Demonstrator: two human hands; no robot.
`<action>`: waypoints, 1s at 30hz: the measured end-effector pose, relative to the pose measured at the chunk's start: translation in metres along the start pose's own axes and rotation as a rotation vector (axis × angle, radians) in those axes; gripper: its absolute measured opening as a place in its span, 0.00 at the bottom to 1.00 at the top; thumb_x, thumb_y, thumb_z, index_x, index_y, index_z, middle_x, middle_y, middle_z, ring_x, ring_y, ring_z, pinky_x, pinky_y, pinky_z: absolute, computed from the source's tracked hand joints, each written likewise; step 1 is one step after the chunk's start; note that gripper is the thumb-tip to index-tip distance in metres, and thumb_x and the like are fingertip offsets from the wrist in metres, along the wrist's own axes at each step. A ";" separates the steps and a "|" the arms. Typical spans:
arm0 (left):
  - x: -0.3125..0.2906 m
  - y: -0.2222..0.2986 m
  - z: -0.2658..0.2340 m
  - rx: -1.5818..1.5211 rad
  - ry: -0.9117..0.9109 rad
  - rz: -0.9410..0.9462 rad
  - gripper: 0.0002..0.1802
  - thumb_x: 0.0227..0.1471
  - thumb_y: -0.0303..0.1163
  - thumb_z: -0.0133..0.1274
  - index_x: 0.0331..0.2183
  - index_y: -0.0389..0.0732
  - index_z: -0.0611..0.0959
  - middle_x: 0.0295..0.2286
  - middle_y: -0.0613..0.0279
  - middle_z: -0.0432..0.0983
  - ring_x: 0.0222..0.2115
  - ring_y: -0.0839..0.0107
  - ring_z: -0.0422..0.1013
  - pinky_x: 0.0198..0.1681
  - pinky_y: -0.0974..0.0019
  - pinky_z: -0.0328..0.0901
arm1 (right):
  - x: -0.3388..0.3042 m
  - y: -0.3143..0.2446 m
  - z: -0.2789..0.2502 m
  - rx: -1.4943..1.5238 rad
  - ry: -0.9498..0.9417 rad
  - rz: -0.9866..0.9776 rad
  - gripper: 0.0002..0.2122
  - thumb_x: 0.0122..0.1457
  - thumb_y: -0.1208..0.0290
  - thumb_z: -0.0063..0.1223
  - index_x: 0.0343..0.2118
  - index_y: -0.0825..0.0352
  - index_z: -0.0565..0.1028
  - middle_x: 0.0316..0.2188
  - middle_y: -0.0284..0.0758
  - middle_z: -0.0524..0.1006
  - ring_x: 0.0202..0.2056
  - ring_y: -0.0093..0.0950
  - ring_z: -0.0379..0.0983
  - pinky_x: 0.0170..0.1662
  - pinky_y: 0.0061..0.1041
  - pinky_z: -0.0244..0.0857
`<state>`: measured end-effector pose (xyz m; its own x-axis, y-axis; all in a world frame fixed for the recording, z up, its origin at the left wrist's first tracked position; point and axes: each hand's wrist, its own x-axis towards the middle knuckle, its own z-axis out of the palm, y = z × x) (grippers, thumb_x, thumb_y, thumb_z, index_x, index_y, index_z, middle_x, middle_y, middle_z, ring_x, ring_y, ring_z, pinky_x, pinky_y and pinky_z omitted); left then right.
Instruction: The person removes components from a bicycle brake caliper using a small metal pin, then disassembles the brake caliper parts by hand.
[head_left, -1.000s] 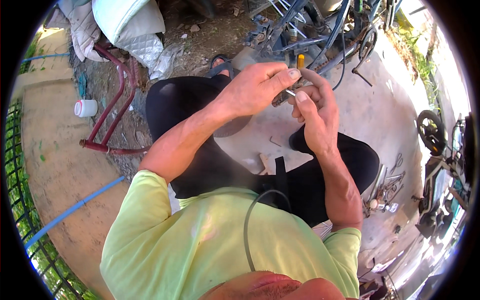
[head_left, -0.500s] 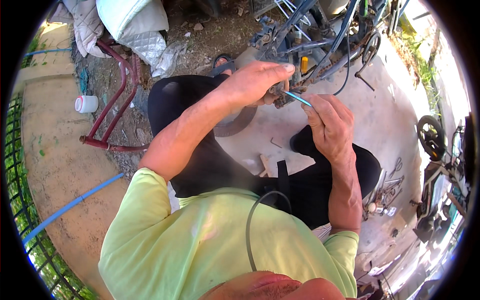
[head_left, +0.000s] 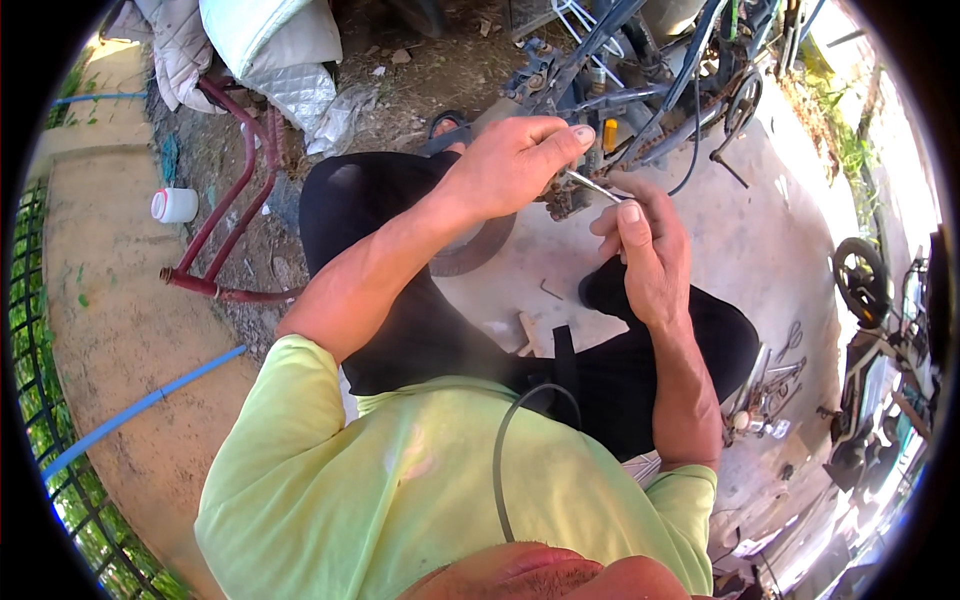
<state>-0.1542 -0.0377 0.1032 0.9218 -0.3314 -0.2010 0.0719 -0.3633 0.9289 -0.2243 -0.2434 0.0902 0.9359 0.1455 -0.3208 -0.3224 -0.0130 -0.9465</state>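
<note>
My left hand (head_left: pixel 510 168) is closed beside a dark, greasy metal part (head_left: pixel 570 203) of a bicycle, thumb on top. What its curled fingers grip is hidden beneath the hand. A thin, shiny metal tool (head_left: pixel 597 187), perhaps a wrench, runs from under the left thumb to my right hand (head_left: pixel 655 245). The right thumb and fingers are loosely curled round the tool's near end. Just beyond the hands stands the dark bicycle frame (head_left: pixel 610 101), with a crank arm (head_left: pixel 733 172) and a yellow-orange piece (head_left: pixel 609 136) on it.
A small hex key (head_left: pixel 551 289) lies on the concrete between my legs. Several hand tools (head_left: pixel 765 395) are spread beyond my right knee. A red metal frame (head_left: pixel 232 220) and a white tub (head_left: pixel 175 206) stand at left. Bicycle parts (head_left: pixel 865 280) crowd the right edge.
My right hand has turned, its fingers loosening and its thumb swinging toward me. The tool now looks silvery instead of blue. My left hand stays nearly in place.
</note>
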 end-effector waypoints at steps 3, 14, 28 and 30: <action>0.005 -0.011 -0.001 -0.220 -0.050 -0.164 0.26 0.64 0.52 0.50 0.27 0.38 0.81 0.16 0.70 0.64 0.19 0.81 0.59 0.24 0.71 0.60 | 0.001 0.000 -0.008 -0.611 0.122 -0.662 0.17 0.62 0.62 0.59 0.49 0.68 0.75 0.32 0.37 0.80 0.26 0.26 0.75 0.30 0.25 0.68; -0.010 0.001 0.001 0.172 0.016 0.296 0.21 0.63 0.45 0.54 0.28 0.36 0.80 0.16 0.61 0.65 0.18 0.74 0.60 0.23 0.65 0.61 | 0.010 0.004 -0.011 0.337 0.036 0.181 0.17 0.71 0.58 0.46 0.34 0.69 0.74 0.21 0.31 0.71 0.18 0.19 0.61 0.20 0.18 0.53; -0.007 0.004 -0.010 -0.205 -0.032 -0.051 0.24 0.63 0.49 0.53 0.27 0.36 0.81 0.16 0.70 0.66 0.20 0.82 0.62 0.24 0.72 0.60 | 0.010 0.019 -0.006 -0.707 0.293 -0.798 0.10 0.62 0.68 0.59 0.40 0.70 0.77 0.22 0.32 0.75 0.21 0.21 0.69 0.25 0.22 0.62; -0.009 0.000 -0.008 -0.104 0.006 0.074 0.22 0.62 0.47 0.55 0.27 0.37 0.81 0.16 0.70 0.67 0.19 0.82 0.62 0.23 0.72 0.60 | 0.003 0.016 0.002 -0.436 0.206 -0.493 0.10 0.64 0.66 0.56 0.37 0.70 0.77 0.19 0.32 0.73 0.18 0.22 0.67 0.23 0.22 0.60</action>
<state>-0.1591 -0.0278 0.1070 0.9284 -0.3486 -0.1288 0.0420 -0.2459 0.9684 -0.2271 -0.2408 0.0744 0.9804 0.0466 0.1917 0.1943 -0.3965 -0.8973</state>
